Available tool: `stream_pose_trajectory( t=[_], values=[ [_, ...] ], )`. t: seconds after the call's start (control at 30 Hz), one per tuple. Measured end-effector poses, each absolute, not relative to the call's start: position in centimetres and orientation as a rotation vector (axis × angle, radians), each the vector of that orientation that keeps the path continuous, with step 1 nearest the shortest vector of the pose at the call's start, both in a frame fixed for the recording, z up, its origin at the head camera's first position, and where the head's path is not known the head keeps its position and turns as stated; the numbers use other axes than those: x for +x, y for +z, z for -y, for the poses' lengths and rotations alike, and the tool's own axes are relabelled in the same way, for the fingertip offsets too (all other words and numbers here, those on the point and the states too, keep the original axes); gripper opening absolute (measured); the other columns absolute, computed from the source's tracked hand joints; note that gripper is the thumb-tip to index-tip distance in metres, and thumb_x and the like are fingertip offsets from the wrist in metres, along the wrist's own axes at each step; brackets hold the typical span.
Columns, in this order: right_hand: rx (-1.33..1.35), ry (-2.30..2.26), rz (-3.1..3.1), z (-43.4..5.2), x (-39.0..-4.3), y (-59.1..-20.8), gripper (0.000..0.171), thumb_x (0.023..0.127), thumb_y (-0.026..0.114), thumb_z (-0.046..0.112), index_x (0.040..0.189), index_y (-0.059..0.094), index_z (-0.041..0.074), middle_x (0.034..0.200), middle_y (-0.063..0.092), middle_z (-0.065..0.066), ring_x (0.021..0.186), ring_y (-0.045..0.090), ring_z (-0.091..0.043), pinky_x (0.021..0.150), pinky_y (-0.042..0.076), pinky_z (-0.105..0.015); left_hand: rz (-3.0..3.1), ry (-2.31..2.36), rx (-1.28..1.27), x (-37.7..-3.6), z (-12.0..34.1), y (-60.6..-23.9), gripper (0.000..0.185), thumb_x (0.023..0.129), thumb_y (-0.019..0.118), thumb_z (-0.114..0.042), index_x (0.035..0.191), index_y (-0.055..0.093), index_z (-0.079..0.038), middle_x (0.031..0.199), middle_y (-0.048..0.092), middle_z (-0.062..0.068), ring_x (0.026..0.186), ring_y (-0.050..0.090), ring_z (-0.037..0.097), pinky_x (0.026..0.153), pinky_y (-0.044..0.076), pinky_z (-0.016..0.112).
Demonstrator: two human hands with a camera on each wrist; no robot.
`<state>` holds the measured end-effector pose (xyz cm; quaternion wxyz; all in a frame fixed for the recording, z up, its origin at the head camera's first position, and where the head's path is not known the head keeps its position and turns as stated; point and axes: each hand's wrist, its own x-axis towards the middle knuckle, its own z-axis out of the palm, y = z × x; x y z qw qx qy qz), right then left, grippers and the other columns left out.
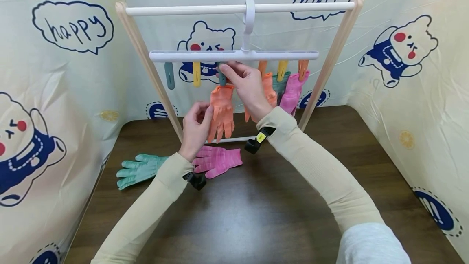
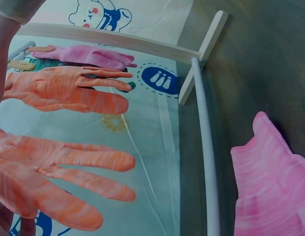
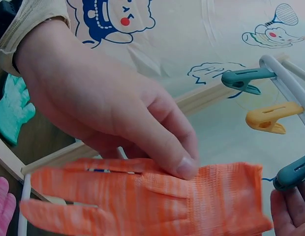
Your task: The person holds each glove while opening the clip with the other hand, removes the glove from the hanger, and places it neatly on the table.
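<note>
An orange knit glove point(image 1: 222, 111) hangs fingers-down below the white hanger bar point(image 1: 205, 56). At its side my left hand point(image 1: 196, 127) pinches it between thumb and fingers, seen close in the right wrist view. Above the cuff, my right hand point(image 1: 249, 86) pinches a teal clip point(image 3: 292, 172) on the bar; whether the clip bites the cuff, I cannot tell. Right of that hand, clips hold a second orange glove point(image 2: 69, 88), a green glove point(image 1: 281, 81) and a pink glove point(image 1: 293, 89). Left of it, a yellow clip point(image 1: 196, 74) and another teal clip point(image 1: 169, 75) hold nothing.
The hanger hooks over the white top rod point(image 1: 183, 10) of a wooden stand point(image 1: 329, 58). On the brown table point(image 1: 242, 223) lie a green glove point(image 1: 137, 170) and a pink glove point(image 1: 221, 160), the latter near the stand's lower rod point(image 2: 206, 147). Printed cloth surrounds the table.
</note>
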<state>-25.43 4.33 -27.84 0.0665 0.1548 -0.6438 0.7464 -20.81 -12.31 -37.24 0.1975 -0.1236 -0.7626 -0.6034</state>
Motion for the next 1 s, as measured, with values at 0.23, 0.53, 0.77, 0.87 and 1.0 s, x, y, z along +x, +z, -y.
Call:
stream_pose_trajectory(
  t=[0.23,0.53,0.77,0.87,1.0],
  values=[
    [0.483,2.253,1.941,-4.3,-25.4,-28.1,0.034,0.102,0.069,0.022,0.128,0.071,0.0,0.109,0.074,-0.017,0.102,0.072,-0.02,0.098,0.056,-0.034,2.169,-1.684,-0.315,-18.8,12.0,-35.7,0.022,0.107,0.056,-0.008,0.118,0.064,0.009,0.104,0.068,0.027,0.084,0.058,0.023,0.073,0.047,0.017],
    [0.47,2.264,1.942,-4.2,-25.2,-27.9,0.032,0.102,0.07,0.02,0.127,0.072,0.001,0.12,0.075,-0.015,0.108,0.072,-0.025,0.095,0.057,-0.035,2.207,-1.676,-0.281,-18.7,12.2,-36.1,0.024,0.107,0.056,-0.012,0.122,0.063,0.006,0.109,0.069,0.026,0.089,0.059,0.025,0.075,0.049,0.017],
    [0.479,2.255,1.952,-4.5,-24.9,-27.9,0.034,0.102,0.07,0.022,0.129,0.071,0.002,0.12,0.075,-0.012,0.107,0.072,-0.025,0.095,0.057,-0.035,2.21,-1.678,-0.288,-18.5,12.2,-36.2,0.024,0.107,0.056,-0.011,0.121,0.064,0.007,0.109,0.068,0.027,0.09,0.06,0.029,0.076,0.049,0.016],
    [0.473,2.234,1.974,-4.7,-24.7,-28.0,0.036,0.102,0.07,0.021,0.132,0.069,0.002,0.121,0.075,-0.011,0.106,0.072,-0.022,0.096,0.057,-0.036,2.233,-1.681,-0.279,-18.4,12.3,-36.2,0.025,0.108,0.056,-0.012,0.123,0.063,0.006,0.11,0.069,0.025,0.092,0.061,0.028,0.077,0.049,0.017],
    [0.466,2.232,1.992,-5.1,-24.5,-28.3,0.037,0.102,0.07,0.02,0.133,0.068,0.001,0.125,0.073,-0.013,0.105,0.073,-0.023,0.098,0.056,-0.038,2.266,-1.692,-0.258,-18.1,12.4,-36.2,0.026,0.108,0.056,-0.015,0.124,0.063,0.004,0.111,0.069,0.022,0.093,0.061,0.027,0.079,0.05,0.018]
  ],
)
